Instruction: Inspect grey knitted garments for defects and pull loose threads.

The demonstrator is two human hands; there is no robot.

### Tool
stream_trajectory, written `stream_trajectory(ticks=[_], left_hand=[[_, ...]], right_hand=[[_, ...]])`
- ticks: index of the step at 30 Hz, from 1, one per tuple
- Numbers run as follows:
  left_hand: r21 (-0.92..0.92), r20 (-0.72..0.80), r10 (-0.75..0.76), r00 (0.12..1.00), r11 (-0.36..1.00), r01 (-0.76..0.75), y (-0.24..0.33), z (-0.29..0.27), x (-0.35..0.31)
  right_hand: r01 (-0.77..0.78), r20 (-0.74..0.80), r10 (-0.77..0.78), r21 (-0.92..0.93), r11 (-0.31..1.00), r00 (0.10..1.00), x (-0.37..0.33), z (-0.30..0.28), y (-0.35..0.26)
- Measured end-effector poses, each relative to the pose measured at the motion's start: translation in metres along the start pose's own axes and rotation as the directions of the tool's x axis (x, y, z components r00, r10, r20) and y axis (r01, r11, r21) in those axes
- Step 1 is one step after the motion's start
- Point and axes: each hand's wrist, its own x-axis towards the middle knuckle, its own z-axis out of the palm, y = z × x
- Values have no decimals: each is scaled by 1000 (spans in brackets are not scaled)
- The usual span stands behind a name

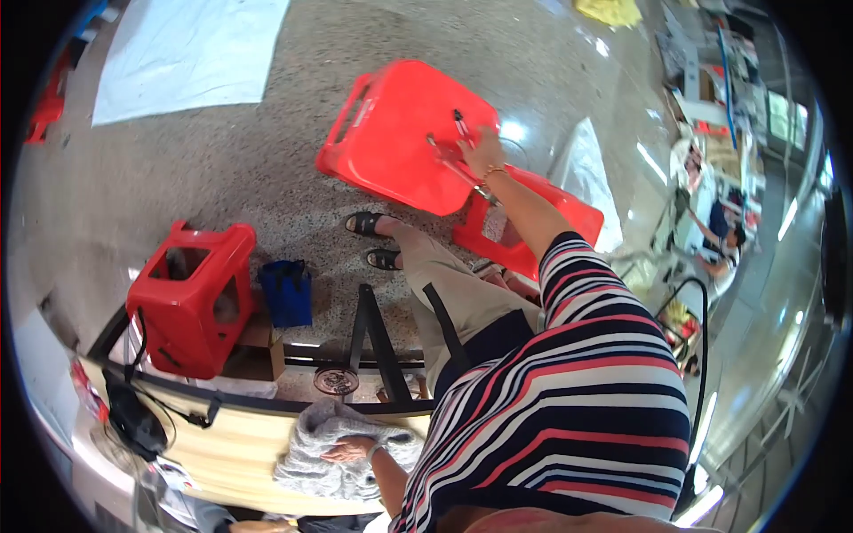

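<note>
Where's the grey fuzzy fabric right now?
In the head view, the grey fuzzy fabric lies low, left of centre, on the light wooden tabletop, beside the striped shirt, with the left hand resting on it.

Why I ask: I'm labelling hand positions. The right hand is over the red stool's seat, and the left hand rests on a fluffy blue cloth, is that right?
Not quite: the fluffy cloth under the left hand is grey, not blue, as the head view shows. The rest stands: the right hand is over the seat of the red stool.
</note>
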Motion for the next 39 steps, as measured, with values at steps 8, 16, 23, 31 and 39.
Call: stream_trajectory(ticks=[8,16,23,31,39], left_hand=[[-66,8,-86,996,994,86,16,5,3],[-80,-4,-177,984,981,176,42,-16,2],[-144,165,-228,960,957,252,51,-33,6],[-305,119,-195,974,926,222,63,-78,-25],[-442,154,-230,961,853,275,51,-107,-152]], right_hand=[[41,255,-58,72,997,965,31,41,23],[386,-34,-391,258,886,920,41,-1,-48],[421,217,-687,652,631,694,36,-2,-164],[811,-201,-979,578,-87,38,-183,-39,-378],[679,262,-863,724,-120,-432,-471,-142,-429]])
